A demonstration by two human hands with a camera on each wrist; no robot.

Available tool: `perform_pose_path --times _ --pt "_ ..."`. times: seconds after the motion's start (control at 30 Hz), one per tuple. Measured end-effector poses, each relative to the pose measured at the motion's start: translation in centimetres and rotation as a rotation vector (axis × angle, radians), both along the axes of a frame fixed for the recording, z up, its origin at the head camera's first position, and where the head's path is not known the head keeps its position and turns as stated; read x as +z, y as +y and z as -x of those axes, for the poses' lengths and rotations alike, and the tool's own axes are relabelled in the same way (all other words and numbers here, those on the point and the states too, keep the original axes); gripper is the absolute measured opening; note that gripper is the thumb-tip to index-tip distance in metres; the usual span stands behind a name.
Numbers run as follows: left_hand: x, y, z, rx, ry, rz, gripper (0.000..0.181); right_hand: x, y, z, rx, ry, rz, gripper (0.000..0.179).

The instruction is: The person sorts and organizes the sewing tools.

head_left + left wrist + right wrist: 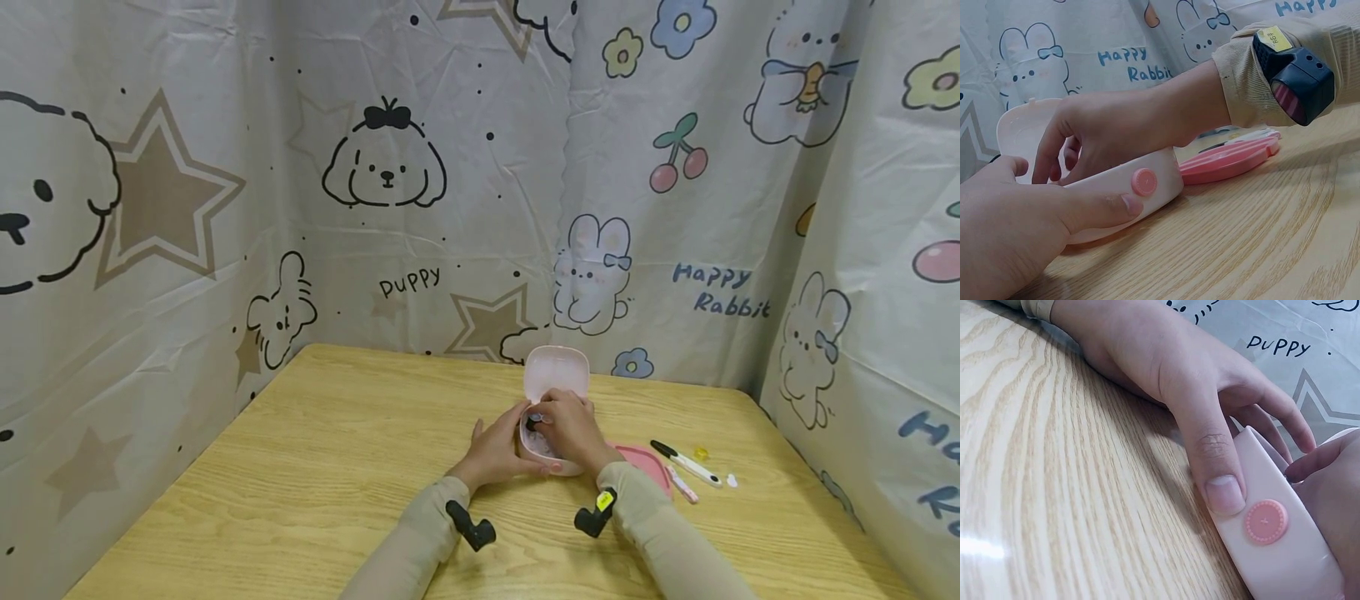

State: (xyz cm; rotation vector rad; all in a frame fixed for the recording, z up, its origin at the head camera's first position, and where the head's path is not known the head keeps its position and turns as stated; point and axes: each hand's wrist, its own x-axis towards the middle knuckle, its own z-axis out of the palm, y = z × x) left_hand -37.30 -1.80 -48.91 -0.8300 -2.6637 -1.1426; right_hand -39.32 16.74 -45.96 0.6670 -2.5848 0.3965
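Observation:
A pale pink box (542,458) stands on the table with its lid (557,372) raised at the back. My left hand (491,450) holds the box by its left side, thumb laid along the front wall beside a round pink button (1144,182). In the right wrist view its other fingers reach round over the rim. From the right, my right hand (572,425) dips into the box with bent fingers (1050,147). A small dark thing (533,422) shows by those fingers inside the box; I cannot tell whether they pinch it. Their tips are hidden behind the front wall.
Right of the box lies a pink tray-like piece (643,460), partly under my right forearm. Beyond it are a black-and-white pen-shaped tool (686,463), a small pink-and-white stick (682,485), a yellow piece (701,453) and a white scrap (732,481). A printed curtain (450,167) surrounds the table.

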Motion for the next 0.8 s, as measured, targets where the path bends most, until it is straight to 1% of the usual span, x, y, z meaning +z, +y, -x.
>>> perform_pose_path --times 0.2,0.33,0.53,0.8 --pt "-0.18 -0.04 0.11 -0.007 -0.004 -0.018 0.116 -0.1 -0.09 -0.02 -0.019 -0.003 -0.023 0.02" --pt "-0.07 -0.06 -0.01 -0.006 -0.007 -0.007 0.116 -0.1 -0.07 -0.13 -0.015 0.0 -0.027 0.018" --pt "0.08 -0.06 -0.07 -0.009 0.015 -0.013 0.112 0.07 -0.14 -0.26 0.011 0.006 0.001 0.017" --pt "0.17 -0.06 -0.22 -0.024 0.032 -0.027 0.111 0.21 -0.17 -0.37 0.004 -0.019 0.024 0.018"
